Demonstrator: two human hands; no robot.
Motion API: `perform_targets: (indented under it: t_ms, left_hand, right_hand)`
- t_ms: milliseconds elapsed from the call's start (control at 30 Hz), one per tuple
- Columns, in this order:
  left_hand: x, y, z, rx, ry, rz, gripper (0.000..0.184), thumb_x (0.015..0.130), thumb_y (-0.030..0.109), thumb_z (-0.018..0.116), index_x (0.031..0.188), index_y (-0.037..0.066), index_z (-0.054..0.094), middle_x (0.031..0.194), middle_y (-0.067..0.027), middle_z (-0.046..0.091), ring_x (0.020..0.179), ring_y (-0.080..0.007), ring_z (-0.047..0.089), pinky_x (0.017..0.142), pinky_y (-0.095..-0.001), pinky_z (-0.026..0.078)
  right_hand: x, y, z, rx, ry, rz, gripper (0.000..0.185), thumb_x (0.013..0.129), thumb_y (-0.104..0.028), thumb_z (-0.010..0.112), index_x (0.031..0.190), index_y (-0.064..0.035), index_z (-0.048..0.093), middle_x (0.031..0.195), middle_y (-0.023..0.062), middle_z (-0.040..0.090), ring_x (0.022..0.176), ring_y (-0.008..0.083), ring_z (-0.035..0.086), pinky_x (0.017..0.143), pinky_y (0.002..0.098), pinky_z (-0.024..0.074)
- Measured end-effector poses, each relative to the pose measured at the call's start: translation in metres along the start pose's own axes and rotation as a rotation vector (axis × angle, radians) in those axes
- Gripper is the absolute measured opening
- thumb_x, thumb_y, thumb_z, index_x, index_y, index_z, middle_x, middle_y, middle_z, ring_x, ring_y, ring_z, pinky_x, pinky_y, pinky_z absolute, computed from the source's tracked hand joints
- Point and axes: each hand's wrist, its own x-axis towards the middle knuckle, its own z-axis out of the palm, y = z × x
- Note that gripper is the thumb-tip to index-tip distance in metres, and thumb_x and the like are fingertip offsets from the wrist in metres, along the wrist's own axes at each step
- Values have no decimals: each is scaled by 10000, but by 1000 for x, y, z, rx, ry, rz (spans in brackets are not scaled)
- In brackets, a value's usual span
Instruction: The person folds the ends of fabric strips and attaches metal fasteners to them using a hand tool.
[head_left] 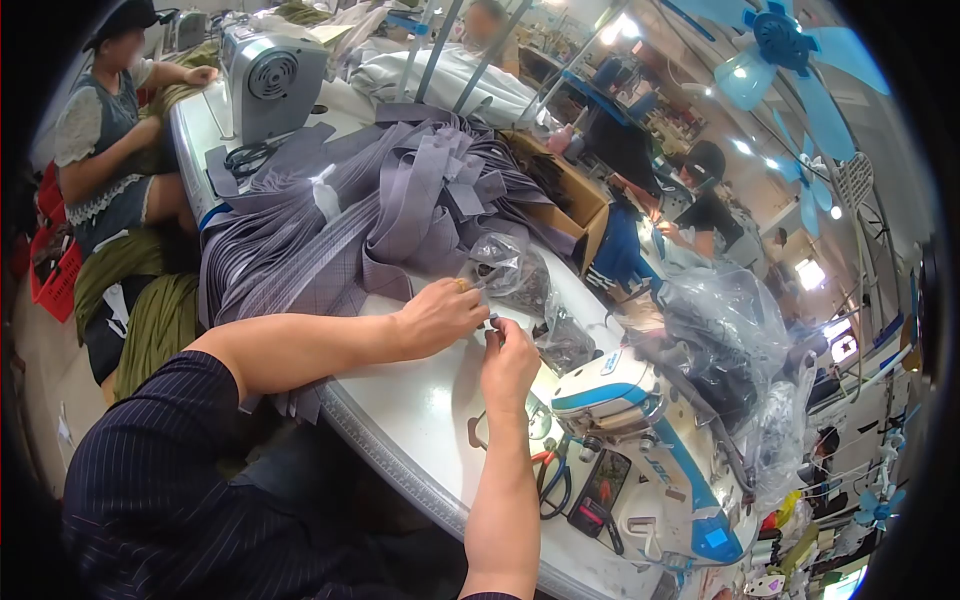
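Observation:
My left hand (445, 318) is over the white table (400, 410), its fingers pinched together near a clear plastic bag (495, 255). Just below and to the right, my right hand (508, 360) has thumb and finger closed on a tiny dark piece too small to name. The fingertips of both hands nearly meet. What my left fingers hold, if anything, is hidden. Left of and beyond the hands lies a big heap of grey fabric strips (290, 250), tied with a white band (325, 195).
A blue and white sewing machine (620, 400) stands at right, with scissors (555, 480) and a phone (602, 490) before it. Another machine (270, 80), a cardboard box (570, 200) and clear plastic bags (720, 320) lie farther out. A person (115, 130) sits at upper left.

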Motion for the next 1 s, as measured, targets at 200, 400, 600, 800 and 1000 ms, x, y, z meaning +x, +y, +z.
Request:
perform_targets:
  t_ms: [200, 400, 600, 800, 1000]
  left_hand:
    - [1, -4, 2, -108, 50, -26, 211, 792, 90, 607, 990, 58, 542, 847, -85, 541, 706, -266, 618, 587, -361, 494]
    - [9, -8, -4, -129, 96, -248, 165, 914, 203, 607, 983, 70, 538, 797, -79, 606, 657, -256, 650, 533, -376, 473]
    - [7, -15, 4, -145, 78, -213, 104, 828, 71, 581, 886, 26, 507, 815, -113, 555, 758, -325, 605, 652, -424, 498]
    - [6, -12, 10, -310, -13, -372, 107, 871, 77, 585, 899, 12, 504, 833, -147, 585, 743, -380, 621, 632, -466, 503]
    - [6, -25, 17, -753, -51, -710, 178, 881, 129, 661, 930, -20, 576, 844, -140, 666, 698, -274, 638, 631, -368, 499]
  right_hand:
    - [1, 0, -2, -33, -3, -10, 126, 839, -45, 634, 962, -14, 633, 904, 166, 685, 826, 372, 658, 698, 465, 496]
    - [1, -9, -6, 0, 17, 1, 112, 836, -44, 637, 948, -44, 636, 838, 138, 702, 761, 357, 674, 672, 452, 503]
    - [0, -5, -4, -54, -49, 23, 106, 826, -61, 653, 930, -76, 669, 816, 128, 706, 769, 342, 681, 679, 429, 515]
    - [-2, -2, -2, -88, -180, 52, 106, 810, -86, 656, 906, -92, 702, 806, 138, 704, 771, 354, 678, 706, 442, 529]
    - [-2, -7, -5, -104, -224, 77, 73, 820, -107, 649, 868, -86, 700, 804, 137, 703, 771, 346, 675, 707, 438, 524]
